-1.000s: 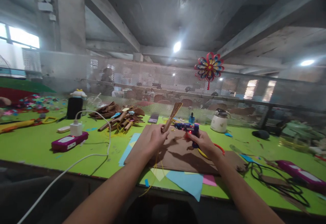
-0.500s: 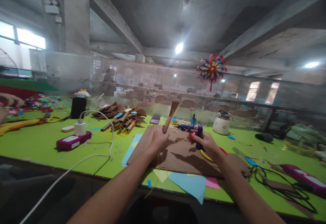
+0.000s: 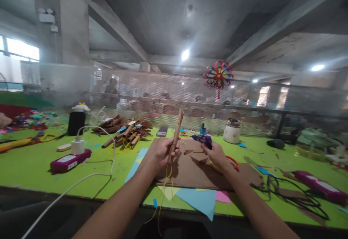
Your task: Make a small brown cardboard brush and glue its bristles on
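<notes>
My left hand (image 3: 162, 152) is closed around a slim brown paper roll (image 3: 177, 128), which stands nearly upright and is seen edge-on. Thin yellow strings (image 3: 169, 177) hang from its lower end. To the right, my right hand (image 3: 217, 155) grips a dark blue hot glue gun (image 3: 203, 140) with a small red light lit; its nozzle points left towards the roll but stays apart from it. Beneath both hands lies a sheet of brown cardboard (image 3: 185, 178) with torn brown scraps (image 3: 199, 158) on it. A red and yellow ring-shaped handle (image 3: 234, 162) shows beside my right wrist.
Brown paper rolls with yellow string (image 3: 130, 134) are heaped at the back left. Purple power strips (image 3: 71, 160) lie on both sides, with a white cable (image 3: 81, 179) and black cords (image 3: 293, 195). A white jug (image 3: 231, 133) stands behind. Another person's hand (image 3: 4, 120) is far left.
My left hand has turned the paper roll, so its flared brush-like end now shows narrow and the strings hang in sight. The glue gun has turned slightly away. The whole view has shifted a little.
</notes>
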A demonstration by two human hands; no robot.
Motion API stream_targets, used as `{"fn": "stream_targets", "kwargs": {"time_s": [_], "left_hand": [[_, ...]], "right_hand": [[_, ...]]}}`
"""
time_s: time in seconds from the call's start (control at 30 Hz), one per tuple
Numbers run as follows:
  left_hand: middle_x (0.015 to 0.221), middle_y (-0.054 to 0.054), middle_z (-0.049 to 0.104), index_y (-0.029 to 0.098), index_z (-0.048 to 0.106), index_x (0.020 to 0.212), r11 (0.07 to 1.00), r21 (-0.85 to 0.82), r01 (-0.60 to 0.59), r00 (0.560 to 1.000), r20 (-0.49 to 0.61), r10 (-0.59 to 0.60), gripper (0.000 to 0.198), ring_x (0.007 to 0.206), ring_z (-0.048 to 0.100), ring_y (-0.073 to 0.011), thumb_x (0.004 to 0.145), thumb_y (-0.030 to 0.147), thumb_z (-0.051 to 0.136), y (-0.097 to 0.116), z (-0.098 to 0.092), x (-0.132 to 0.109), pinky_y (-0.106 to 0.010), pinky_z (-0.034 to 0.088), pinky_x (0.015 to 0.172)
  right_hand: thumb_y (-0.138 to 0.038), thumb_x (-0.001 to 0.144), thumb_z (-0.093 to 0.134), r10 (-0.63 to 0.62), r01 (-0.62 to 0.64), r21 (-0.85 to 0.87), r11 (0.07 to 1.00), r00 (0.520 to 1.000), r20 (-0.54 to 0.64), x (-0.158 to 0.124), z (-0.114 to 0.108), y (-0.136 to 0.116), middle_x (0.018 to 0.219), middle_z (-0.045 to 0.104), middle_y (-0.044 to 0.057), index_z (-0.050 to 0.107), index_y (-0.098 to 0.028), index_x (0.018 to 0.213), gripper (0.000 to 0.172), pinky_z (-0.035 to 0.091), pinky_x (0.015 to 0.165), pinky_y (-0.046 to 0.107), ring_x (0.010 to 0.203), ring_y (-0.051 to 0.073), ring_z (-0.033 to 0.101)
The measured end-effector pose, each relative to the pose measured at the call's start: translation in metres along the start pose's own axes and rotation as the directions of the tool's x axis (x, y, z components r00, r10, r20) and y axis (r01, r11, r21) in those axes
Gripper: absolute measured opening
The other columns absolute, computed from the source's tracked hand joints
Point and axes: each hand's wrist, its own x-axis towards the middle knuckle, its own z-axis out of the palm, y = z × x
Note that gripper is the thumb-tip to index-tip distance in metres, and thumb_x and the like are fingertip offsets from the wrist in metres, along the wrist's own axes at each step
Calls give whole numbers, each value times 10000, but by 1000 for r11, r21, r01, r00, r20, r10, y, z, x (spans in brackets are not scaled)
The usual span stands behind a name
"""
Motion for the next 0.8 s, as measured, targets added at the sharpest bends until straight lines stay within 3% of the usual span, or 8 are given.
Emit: {"fn": "stream_targets", "kwargs": {"time_s": [0.13, 0.23, 0.3, 0.4, 0.47, 0.53, 0.7, 0.8], "left_hand": [[628, 8, 425, 100, 529, 991, 989, -128, 69, 985, 166, -47, 227, 454, 396, -50, 898, 263, 401, 7, 1, -4, -115, 294, 364], [616, 16, 389, 92, 524, 1005, 982, -141, 124, 971, 220, -91, 238, 437, 365, -44, 909, 249, 374, 10, 4, -6, -101, 275, 344], [610, 19, 377, 97, 522, 999, 978, -120, 170, 958, 253, -136, 232, 418, 339, -41, 910, 243, 365, 11, 7, -8, -101, 251, 324], [606, 17, 373, 109, 520, 991, 972, -74, 221, 938, 290, -191, 227, 420, 351, -50, 907, 252, 365, 10, 13, -9, -106, 229, 313], [612, 13, 387, 113, 521, 983, 969, -43, 244, 926, 306, -220, 226, 415, 349, -46, 906, 255, 363, 8, 18, -10, -109, 228, 317], [611, 11, 401, 109, 525, 959, 961, -24, 276, 913, 319, -254, 232, 392, 319, -34, 909, 262, 358, 4, 23, -9, -116, 224, 318], [571, 9, 410, 109, 529, 897, 924, 0, 383, 873, 326, -361, 237, 389, 338, -42, 904, 285, 369, -13, 33, -6, -133, 173, 315], [582, -7, 450, 114, 529, 839, 918, 44, 395, 864, 322, -387, 225, 405, 370, -49, 889, 295, 406, -23, 35, -4, -149, 179, 331]], "right_hand": [[-351, 708, 584, -1, 0, -51, 999, 1000, -12, -7, 4, -13, 632, 667, 71, 645, -155, 742, 207, 436, 523, 259, 575, 194, 617], [-317, 670, 623, 196, -202, 182, 962, 979, 47, -11, 7, -27, 525, 625, 30, 633, -154, 736, 176, 405, 415, 230, 444, 154, 562], [-285, 629, 671, 296, -301, 425, 853, 952, 81, -10, 7, -31, 484, 596, 10, 622, -135, 723, 184, 372, 366, 205, 392, 120, 511], [-231, 564, 745, 347, -295, 781, 551, 932, 106, -5, 3, -28, 517, 606, 4, 608, -120, 698, 221, 379, 373, 175, 416, 90, 515], [-193, 554, 761, 375, -289, 893, 345, 915, 151, 0, -1, -23, 587, 645, 28, 606, -120, 689, 218, 414, 395, 168, 467, 95, 559], [-177, 581, 757, 379, -259, 942, 212, 911, 166, 4, -6, -20, 667, 681, 46, 606, -134, 706, 200, 467, 442, 180, 513, 105, 595], [-164, 618, 753, 384, -158, 987, 36, 914, 133, 10, -10, -31, 693, 698, 20, 599, -159, 729, 190, 549, 604, 236, 607, 126, 645], [-135, 598, 761, 348, -111, 994, 20, 932, 97, 10, -8, -39, 708, 701, 12, 611, -156, 746, 212, 558, 647, 264, 639, 139, 654]]}}
